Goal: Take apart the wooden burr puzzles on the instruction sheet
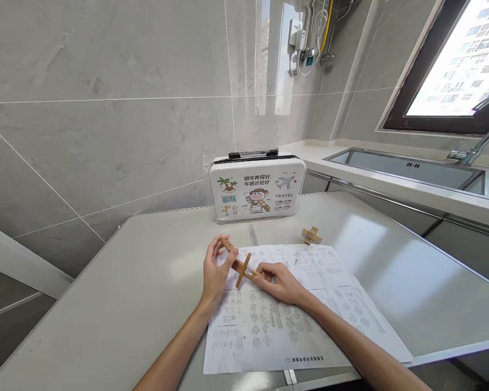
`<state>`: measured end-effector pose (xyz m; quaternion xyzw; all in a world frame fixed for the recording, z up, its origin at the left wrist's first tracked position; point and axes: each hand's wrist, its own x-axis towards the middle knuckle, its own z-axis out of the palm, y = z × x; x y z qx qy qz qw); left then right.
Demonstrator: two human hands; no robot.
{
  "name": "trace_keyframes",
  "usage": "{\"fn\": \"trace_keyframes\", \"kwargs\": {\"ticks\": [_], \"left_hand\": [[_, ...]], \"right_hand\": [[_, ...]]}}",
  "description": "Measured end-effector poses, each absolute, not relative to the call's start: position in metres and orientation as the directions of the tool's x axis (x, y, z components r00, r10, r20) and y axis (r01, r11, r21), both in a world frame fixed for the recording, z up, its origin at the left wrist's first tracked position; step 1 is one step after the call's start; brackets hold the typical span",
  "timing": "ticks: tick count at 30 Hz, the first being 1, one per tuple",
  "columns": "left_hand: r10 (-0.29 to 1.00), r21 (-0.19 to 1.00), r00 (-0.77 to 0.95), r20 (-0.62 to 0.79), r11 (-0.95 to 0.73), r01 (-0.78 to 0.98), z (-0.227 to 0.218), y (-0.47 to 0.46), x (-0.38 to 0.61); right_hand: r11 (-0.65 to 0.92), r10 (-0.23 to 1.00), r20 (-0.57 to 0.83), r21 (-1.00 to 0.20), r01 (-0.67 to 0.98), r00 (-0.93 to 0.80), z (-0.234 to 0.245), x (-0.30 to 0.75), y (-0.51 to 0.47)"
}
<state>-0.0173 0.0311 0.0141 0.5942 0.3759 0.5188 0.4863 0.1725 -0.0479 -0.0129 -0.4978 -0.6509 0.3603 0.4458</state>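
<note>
My left hand point(215, 271) pinches one end of a crossed pair of wooden puzzle sticks point(242, 266), fingers closed round it. My right hand point(280, 281) grips the other end of the same sticks, fingers curled. Both hands hover just above a printed instruction sheet point(309, 315) full of small diagrams, lying on the grey table point(138, 293). A second, assembled wooden cross puzzle point(311, 235) rests on the table beyond the sheet, to the right of my hands.
A white tin case point(256, 190) with cartoon travel pictures stands upright at the table's back edge against the tiled wall. To the right runs a counter with a steel sink point(411, 168) and tap point(478, 144) under a window.
</note>
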Motion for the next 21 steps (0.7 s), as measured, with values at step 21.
{"fn": "trace_keyframes", "kwargs": {"ticks": [21], "left_hand": [[0.863,0.548,0.333,0.379,-0.5,0.67,-0.029,0.051,-0.033]], "right_hand": [[0.088,0.986,0.053,-0.97,-0.228,0.156,-0.019,0.192,-0.035]]}}
